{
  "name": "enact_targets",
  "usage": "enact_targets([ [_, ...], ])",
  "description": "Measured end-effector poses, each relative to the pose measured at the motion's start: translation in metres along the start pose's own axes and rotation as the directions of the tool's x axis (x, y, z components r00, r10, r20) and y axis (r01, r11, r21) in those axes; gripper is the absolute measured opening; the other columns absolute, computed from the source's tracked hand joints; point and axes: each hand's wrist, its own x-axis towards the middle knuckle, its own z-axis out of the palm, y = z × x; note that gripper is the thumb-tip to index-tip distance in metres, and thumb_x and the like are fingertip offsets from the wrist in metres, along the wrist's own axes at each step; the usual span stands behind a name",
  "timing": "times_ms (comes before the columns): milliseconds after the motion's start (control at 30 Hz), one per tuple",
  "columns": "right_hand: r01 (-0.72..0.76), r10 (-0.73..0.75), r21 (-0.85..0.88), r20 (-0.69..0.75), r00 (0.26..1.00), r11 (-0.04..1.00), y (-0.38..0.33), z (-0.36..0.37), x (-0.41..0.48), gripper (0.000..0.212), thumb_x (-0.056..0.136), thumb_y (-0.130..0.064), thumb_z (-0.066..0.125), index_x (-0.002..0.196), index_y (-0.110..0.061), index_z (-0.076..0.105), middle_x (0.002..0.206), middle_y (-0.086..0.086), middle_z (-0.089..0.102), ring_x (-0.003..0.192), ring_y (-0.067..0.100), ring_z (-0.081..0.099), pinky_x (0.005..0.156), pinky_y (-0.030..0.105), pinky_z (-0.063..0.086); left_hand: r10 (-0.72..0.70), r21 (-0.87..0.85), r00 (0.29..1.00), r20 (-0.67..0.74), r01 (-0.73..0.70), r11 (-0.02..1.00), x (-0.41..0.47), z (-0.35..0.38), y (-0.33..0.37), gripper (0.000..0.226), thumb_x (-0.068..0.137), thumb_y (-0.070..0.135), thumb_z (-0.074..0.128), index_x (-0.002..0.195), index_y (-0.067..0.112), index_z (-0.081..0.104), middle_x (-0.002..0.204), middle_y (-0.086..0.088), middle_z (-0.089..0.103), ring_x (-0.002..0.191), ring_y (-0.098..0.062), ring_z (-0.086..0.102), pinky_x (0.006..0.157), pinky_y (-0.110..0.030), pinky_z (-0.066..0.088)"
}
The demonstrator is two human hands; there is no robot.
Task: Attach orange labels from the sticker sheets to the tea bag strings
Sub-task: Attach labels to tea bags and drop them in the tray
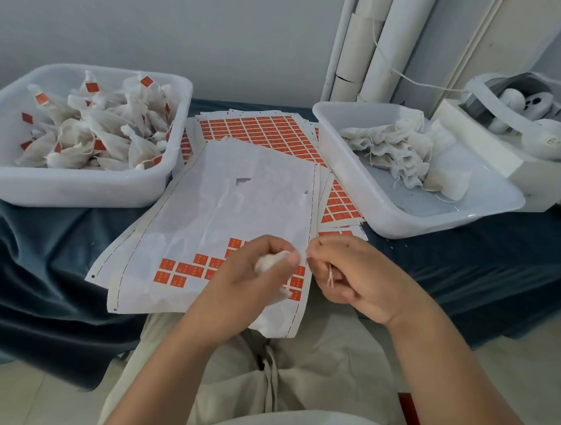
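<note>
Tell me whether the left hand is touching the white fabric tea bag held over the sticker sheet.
Touching. The head view shows the left hand gripping the white fabric tea bag, fingers curled round it and thumb against it.

Two white tubs, left tub [67, 189] and right tub [399, 223], two hands, left hand [245, 281] and right hand [359, 272], one tea bag [271, 261] in hand, one string [330, 276] pinched, overlapping sticker sheets [242, 185], perhaps four

Left hand [238, 280] gripping a white tea bag [269, 263], right hand [353, 272] pinching its string [330, 277], both hovering over a mostly bare sticker sheet [241, 195], orange labels [175, 274] sitting near its front edge.
</note>
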Motion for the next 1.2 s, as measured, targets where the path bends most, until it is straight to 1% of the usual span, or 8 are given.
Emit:
enact_targets([
  [133,-0.009,-0.032,0.420,0.090,0.995,0.907,0.003,0.001,0.003,0.034,0.091,-0.022,0.061,0.064,-0.018,0.041,0.056,-0.003,0.030,0.038,0.007,0.027,0.039,0.018,0.031,0.055,0.028,0.998,-0.027,-0.054,0.998,0.000,0.001,0.006,0.037,0.084,0.066,0.058,0.077,0.031,0.065,0.075,0.010,0.063,0.074,-0.007,0.065,0.073,-0.028,0.061],
  [267,0.018,-0.086,0.658,0.071,0.994,0.753,0.002,0.000,0.004,0.033,0.093,-0.021,0.063,0.062,-0.020,0.049,0.054,-0.009,0.038,0.034,0.003,0.032,0.036,0.015,0.031,-0.003,0.010,1.000,-0.016,0.003,1.000,0.000,-0.008,0.008,0.047,0.080,0.072,0.048,0.069,0.026,0.051,0.090,-0.022,0.059,0.085,-0.032,0.067,0.071,-0.013,0.054],
  [500,0.076,-0.142,0.669,0.044,0.989,0.739,-0.002,-0.002,0.003,0.027,0.094,-0.026,0.065,0.070,-0.016,0.060,0.060,-0.006,0.042,0.042,0.004,0.039,0.042,0.018,0.037,0.011,0.108,0.998,0.065,-0.018,0.994,0.000,-0.014,0.003,0.039,0.094,0.065,0.039,0.102,0.044,0.072,0.082,0.025,0.066,0.082,0.004,0.065,0.073,-0.010,0.049],
  [567,0.131,-0.153,0.632,-0.020,0.988,0.764,-0.002,-0.006,0.003,0.024,0.095,-0.025,0.067,0.074,-0.016,0.061,0.062,-0.005,0.044,0.043,0.005,0.039,0.043,0.019,0.037,-0.015,0.120,0.990,0.144,-0.003,0.993,-0.002,-0.016,0.001,0.037,0.100,0.064,0.041,0.110,0.047,0.072,0.095,0.012,0.070,0.093,-0.007,0.067,0.075,-0.012,0.050],
  [633,0.215,-0.172,0.490,-0.132,0.976,0.845,-0.001,-0.010,0.003,0.023,0.095,-0.027,0.068,0.076,-0.015,0.062,0.064,-0.002,0.044,0.046,0.008,0.039,0.045,0.020,0.038,0.000,0.127,0.973,0.229,-0.030,0.991,-0.003,-0.018,0.002,0.030,0.108,0.054,0.044,0.101,0.049,0.072,0.085,-0.001,0.065,0.077,-0.017,0.062,0.070,-0.025,0.050],
  [733,0.271,-0.223,0.154,-0.272,0.936,0.950,0.000,-0.013,0.003,0.026,0.089,-0.040,0.068,0.079,-0.016,0.067,0.064,0.001,0.045,0.052,0.013,0.039,0.050,0.022,0.038,0.022,0.232,0.962,0.273,-0.088,0.969,-0.001,-0.018,0.001,0.035,0.110,0.043,0.051,0.078,0.047,0.066,0.066,0.012,0.047,0.062,-0.007,0.042,0.063,-0.034,0.037],
  [967,0.307,-0.321,-0.094,-0.291,0.901,0.947,0.003,-0.007,0.002,0.029,0.094,-0.051,0.062,0.088,-0.024,0.072,0.065,0.000,0.048,0.056,0.014,0.042,0.053,0.018,0.041,-0.026,0.209,0.962,0.273,-0.033,0.977,0.003,-0.019,-0.008,0.030,0.092,0.055,0.066,0.085,0.028,0.078,0.081,-0.004,0.065,0.068,-0.019,0.055,0.066,-0.035,0.040],
  [1200,0.247,-0.280,-0.165,-0.221,0.934,0.955,0.007,0.010,0.007,0.019,0.099,-0.036,0.063,0.091,-0.026,0.077,0.069,-0.001,0.064,0.061,0.012,0.059,0.058,0.021,0.050,0.177,0.041,0.982,0.067,-0.180,0.983,0.009,-0.009,-0.012,0.016,0.099,0.043,0.070,0.096,0.034,0.084,0.131,0.013,0.067,0.133,-0.007,0.056,0.099,-0.034,0.050],
])
